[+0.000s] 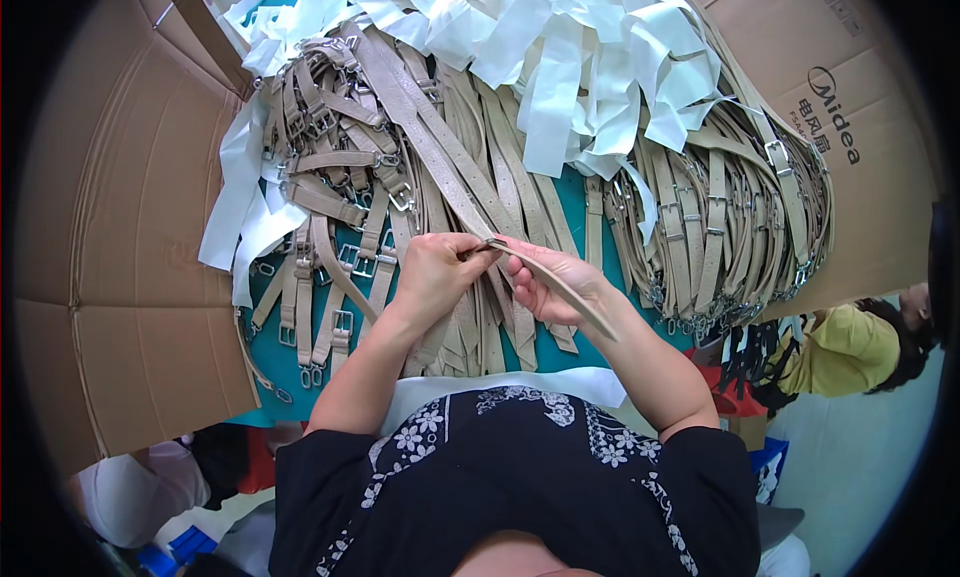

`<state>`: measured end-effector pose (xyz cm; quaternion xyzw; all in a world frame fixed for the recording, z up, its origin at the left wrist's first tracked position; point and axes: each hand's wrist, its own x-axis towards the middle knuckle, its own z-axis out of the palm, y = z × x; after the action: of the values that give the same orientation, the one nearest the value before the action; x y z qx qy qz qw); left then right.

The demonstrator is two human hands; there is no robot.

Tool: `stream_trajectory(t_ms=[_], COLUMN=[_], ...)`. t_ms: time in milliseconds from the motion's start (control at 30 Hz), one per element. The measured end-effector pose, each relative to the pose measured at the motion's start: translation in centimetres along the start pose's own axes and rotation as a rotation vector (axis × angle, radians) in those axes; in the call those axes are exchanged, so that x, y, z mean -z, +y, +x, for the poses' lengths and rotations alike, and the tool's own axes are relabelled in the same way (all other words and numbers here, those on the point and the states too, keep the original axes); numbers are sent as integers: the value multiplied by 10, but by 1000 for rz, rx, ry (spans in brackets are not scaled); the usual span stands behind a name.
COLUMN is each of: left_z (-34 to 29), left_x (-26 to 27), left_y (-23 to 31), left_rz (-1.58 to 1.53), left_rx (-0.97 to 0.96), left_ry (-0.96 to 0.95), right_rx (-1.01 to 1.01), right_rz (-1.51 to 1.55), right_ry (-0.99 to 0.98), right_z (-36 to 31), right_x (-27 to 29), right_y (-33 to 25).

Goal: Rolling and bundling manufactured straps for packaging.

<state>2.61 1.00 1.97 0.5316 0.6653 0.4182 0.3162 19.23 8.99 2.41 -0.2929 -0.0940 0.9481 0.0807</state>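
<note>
Over the middle of the table, my left hand and my right hand meet at a small metal buckle. Between my right thumb and fingers runs a beige strap, its free end pointing toward my right forearm. My left finger and thumb pinch by the buckle; the exact grip there is partly hidden. Long beige straps stretch away from me just beyond my hands, and more loose strap ends lie beneath them. On the left is a tangled heap of short straps with buckles.
Bundled buckled straps are piled at the right. White strips cover the far side of the teal table. Cardboard panels stand at the left and right. Beyond, at right, is a person in yellow.
</note>
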Motion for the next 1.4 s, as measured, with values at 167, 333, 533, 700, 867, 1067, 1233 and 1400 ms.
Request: stream_trajectory(t_ms=[167, 333, 533, 700, 867, 1067, 1233, 1400], left_z=[0, -5, -12, -8, -12, -16, -17, -21], left_x=[4, 3, 9, 9, 9, 9, 5, 3], left_y=[6, 4, 10, -3, -1, 2, 6, 3], left_rz=[125, 201, 66, -288, -38, 79, -9, -26], left_rx=[-64, -192, -103, 81, -181, -196, -112, -349], left_ry=[36, 144, 141, -15, 119, 123, 79, 159], right_rx=[-44, 195, 356, 315, 161, 336, 348, 298], right_rz=[106, -387, -680, -541, -309, -573, -543, -328], right_ry=[30, 75, 108, 96, -59, 44, -85, -153], right_z=[-1, 8, 12, 13, 13, 17, 19, 12], right_x=[-5, -13, -9, -10, -6, -15, 1, -2], right_y=[2, 15, 22, 20, 14, 24, 18, 15])
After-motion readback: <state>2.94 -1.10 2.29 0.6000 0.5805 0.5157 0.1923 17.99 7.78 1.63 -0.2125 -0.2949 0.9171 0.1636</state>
